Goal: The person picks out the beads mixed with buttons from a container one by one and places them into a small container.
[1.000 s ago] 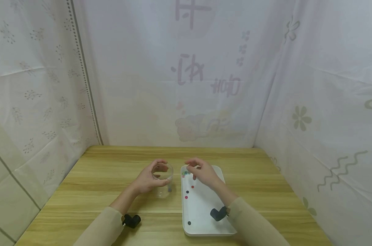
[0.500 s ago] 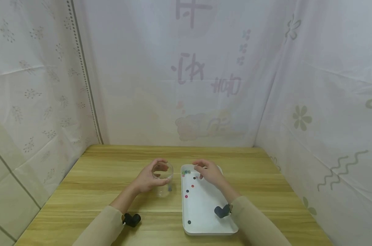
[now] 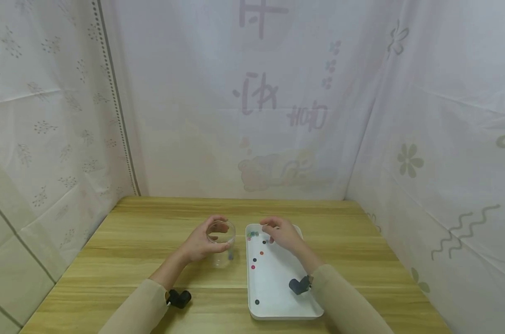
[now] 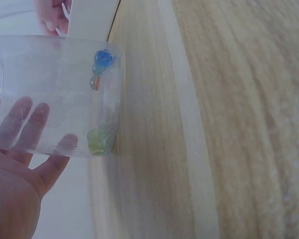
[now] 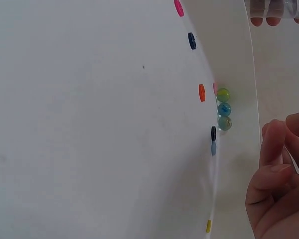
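Observation:
My left hand [image 3: 204, 241] grips a clear plastic jar [image 3: 220, 246] from its left side, fingers and thumb curled round the wall. In the left wrist view, blue marbles [image 4: 104, 58] and a yellow-green marble [image 4: 99, 142] lie at the jar's bottom. My right hand [image 3: 280, 233] hovers over the far end of a white tray [image 3: 277, 283], fingers bent, thumb and forefinger tips close together. I cannot tell whether it pinches anything. In the right wrist view, three marbles [image 5: 224, 109] line the tray's edge, just beyond the fingers.
Small flat buttons lie scattered in the tray: a pink one [image 3: 253, 267], an orange one [image 3: 261, 253], a dark one [image 3: 257, 302] nearer me, a yellow one [image 5: 209, 226] and several more. The tray stands on a wooden table [image 3: 152, 222], with patterned cloth [image 3: 277, 116] around.
My right hand has shifted right from the tray's far left corner, uncovering the marbles and a dark button, then edged slightly back left. The left hand and jar have stayed put.

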